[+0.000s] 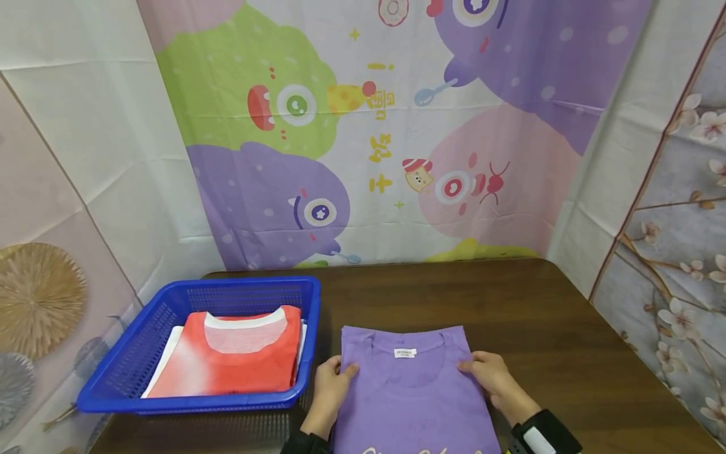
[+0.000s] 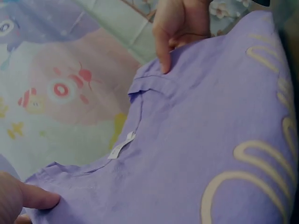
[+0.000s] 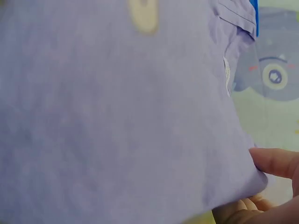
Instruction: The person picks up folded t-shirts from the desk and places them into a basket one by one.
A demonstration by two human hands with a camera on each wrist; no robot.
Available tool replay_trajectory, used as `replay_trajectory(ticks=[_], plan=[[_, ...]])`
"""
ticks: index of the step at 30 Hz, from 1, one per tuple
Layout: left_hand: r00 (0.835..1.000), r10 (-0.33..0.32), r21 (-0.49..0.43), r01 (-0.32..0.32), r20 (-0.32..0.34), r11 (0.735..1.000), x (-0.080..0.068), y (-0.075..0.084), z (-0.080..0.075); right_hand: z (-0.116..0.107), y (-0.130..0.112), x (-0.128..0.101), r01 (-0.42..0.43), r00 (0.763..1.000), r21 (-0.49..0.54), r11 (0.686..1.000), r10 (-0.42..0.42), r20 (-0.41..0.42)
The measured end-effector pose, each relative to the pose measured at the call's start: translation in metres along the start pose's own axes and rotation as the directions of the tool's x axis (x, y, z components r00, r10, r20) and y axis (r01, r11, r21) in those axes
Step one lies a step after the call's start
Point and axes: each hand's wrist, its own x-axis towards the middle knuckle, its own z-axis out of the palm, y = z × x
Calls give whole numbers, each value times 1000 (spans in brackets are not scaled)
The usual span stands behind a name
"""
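A purple T-shirt [image 1: 416, 397], folded narrow with its neckline and white label facing up, is held at the front of the table. My left hand [image 1: 331, 389] pinches its left side near the shoulder, thumb on top and fingers beneath. Opposite, my right hand [image 1: 496, 380] grips the right side the same way. Pale yellow lettering runs across the purple T-shirt [image 2: 196, 116] in the left wrist view. In the right wrist view, the right hand's thumb [image 3: 275, 161] presses on the cloth edge, with the other fingers curled below it.
A blue plastic basket [image 1: 195, 403] stands to the left on the brown table [image 1: 544, 315]. Inside it lies a folded red-and-white T-shirt [image 1: 244, 366] on top of white cloth. Behind the table hangs a curtain [image 1: 363, 233] with cartoon figures.
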Motion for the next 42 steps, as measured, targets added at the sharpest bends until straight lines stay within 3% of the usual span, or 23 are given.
replay_trajectory(ticks=[4,13,25,32,42], plan=[[997,68,23,-67,-32,997,-8,8,-3,-2,-7,-8,45,998,-53,998,-48,-38],[976,204,19,-203,-79,979,-27,23,-11,-11,-25,-35,91,996,-50,995,-92,-15],[976,198,-56,-204,-95,977,-45,32,-25,-15,-34,-59,134,991,40,990,-133,-22],[989,130,-127,-139,-71,982,-52,42,-35,-19,-40,-74,156,988,52,986,-156,-11],[987,154,-189,-160,-47,969,-54,52,-44,-30,-51,-86,154,987,88,984,-157,27]])
